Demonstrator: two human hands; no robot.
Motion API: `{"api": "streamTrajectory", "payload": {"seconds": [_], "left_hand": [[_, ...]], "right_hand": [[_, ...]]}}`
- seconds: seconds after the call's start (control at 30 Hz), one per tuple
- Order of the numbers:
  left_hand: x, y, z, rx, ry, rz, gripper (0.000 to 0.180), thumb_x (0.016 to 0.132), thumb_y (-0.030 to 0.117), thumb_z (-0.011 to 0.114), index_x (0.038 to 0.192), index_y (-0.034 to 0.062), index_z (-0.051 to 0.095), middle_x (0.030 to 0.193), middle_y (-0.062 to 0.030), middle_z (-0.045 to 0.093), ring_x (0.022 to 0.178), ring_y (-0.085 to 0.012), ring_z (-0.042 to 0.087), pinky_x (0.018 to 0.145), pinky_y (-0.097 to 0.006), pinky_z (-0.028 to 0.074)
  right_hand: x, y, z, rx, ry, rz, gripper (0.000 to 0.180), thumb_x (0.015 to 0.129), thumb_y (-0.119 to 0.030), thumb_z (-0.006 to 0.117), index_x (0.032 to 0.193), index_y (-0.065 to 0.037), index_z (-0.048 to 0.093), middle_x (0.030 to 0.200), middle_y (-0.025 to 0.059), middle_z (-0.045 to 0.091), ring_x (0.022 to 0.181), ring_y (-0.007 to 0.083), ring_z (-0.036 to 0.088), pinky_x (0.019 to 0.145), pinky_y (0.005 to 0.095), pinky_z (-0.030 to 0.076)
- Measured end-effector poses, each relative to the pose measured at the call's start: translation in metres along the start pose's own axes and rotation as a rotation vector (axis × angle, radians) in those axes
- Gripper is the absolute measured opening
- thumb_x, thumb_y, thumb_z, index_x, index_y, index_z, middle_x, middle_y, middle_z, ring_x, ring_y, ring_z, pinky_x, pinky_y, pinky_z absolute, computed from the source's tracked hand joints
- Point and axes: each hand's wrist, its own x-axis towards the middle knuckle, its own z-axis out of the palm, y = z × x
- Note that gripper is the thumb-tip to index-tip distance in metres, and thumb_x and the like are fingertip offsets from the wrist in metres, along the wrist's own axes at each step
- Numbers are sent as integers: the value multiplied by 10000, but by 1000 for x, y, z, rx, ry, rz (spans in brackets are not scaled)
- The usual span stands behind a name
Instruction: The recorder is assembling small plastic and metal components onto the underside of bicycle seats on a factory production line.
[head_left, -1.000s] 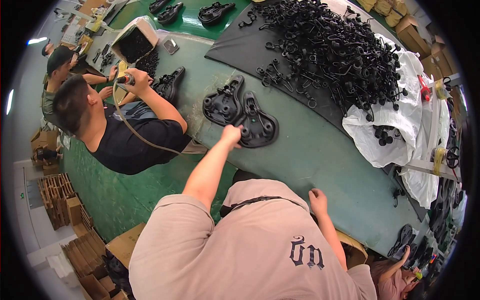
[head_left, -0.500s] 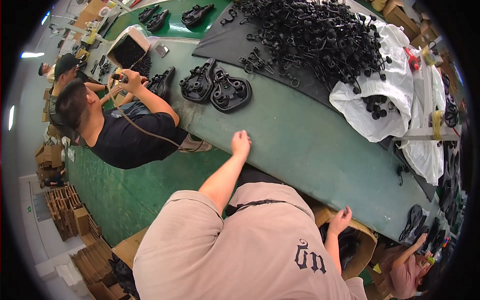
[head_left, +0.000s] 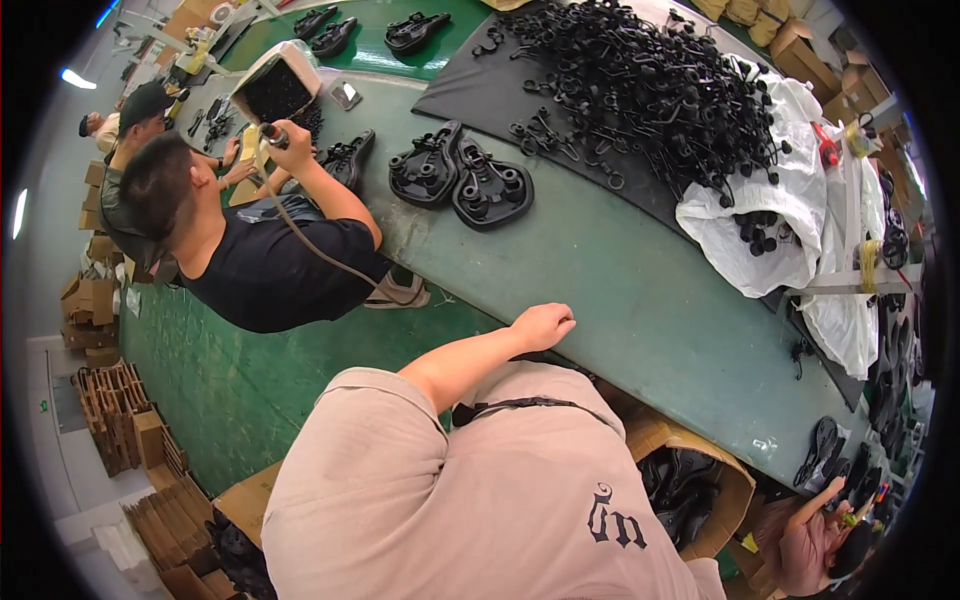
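My left hand (head_left: 545, 326) hovers over the near edge of the green worktable (head_left: 640, 330), its fingers curled closed with nothing showing in them. Its forearm crosses in front of my waist. My right hand is out of sight. Two black molded plastic parts (head_left: 425, 170) (head_left: 492, 185), broad at one end and narrow at the other, lie side by side on the table beyond my left hand. Beside my right hip stands an open cardboard box (head_left: 735, 500) with several black parts (head_left: 682, 490) inside.
A big heap of black hooked pieces (head_left: 640, 90) covers a dark sheet, next to a white sack (head_left: 740, 240). At left, a person in black (head_left: 270, 270) holds a corded power driver (head_left: 273, 135). A white bin (head_left: 280, 85) of small black pieces stands beyond. Another person (head_left: 800, 540) works at lower right.
My left hand has moved right and nearer, to the table's front edge. My right hand has dropped out of view from beside the box. The view has shifted slightly.
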Motion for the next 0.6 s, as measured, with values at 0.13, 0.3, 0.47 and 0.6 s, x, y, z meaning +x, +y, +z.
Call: {"api": "streamTrajectory", "payload": {"seconds": [0.13, 0.3, 0.47, 0.6], "left_hand": [[2, -11, -31, 121, -33, 12, 271, 1006, 283, 649, 1080, 38, 737, 1106, -209, 749, 1058, -412, 707, 935, -503, 566], [5, -30, -20, 131, -174, -7, 298, 993, 311, 663, 1099, 53, 767, 1103, -207, 766, 1050, -418, 725, 928, -501, 579], [13, -43, 3, 195, -338, 12, 265, 999, 260, 709, 1109, 23, 754, 1010, -198, 790, 940, -333, 774, 859, -417, 598], [22, 15, 50, 214, -542, 82, 272, 1010, 246, 708, 1137, 9, 746, 987, -158, 794, 905, -268, 765, 841, -388, 595]], "right_hand": [[-27, -80, -58, 727, 71, 470, 324, 978, -345, 641, 999, -77, 822, 1004, 167, 804, 881, 349, 786, 708, 499, 599], [-61, -77, -86, 1154, 368, 904, 434, 1037, -344, 485, 1044, -15, 768, 1075, 273, 756, 995, 475, 723, 883, 548, 576], [-58, -128, -153, 1647, 511, 1060, 386, 923, -300, 615, 1092, -12, 807, 1196, 265, 757, 1130, 419, 725, 983, 469, 563], [-88, -130, -129, 1804, 502, 1032, 431, 920, -257, 767, 1264, 0, 738, 1067, 162, 786, 937, 270, 728, 849, 402, 568]]}}
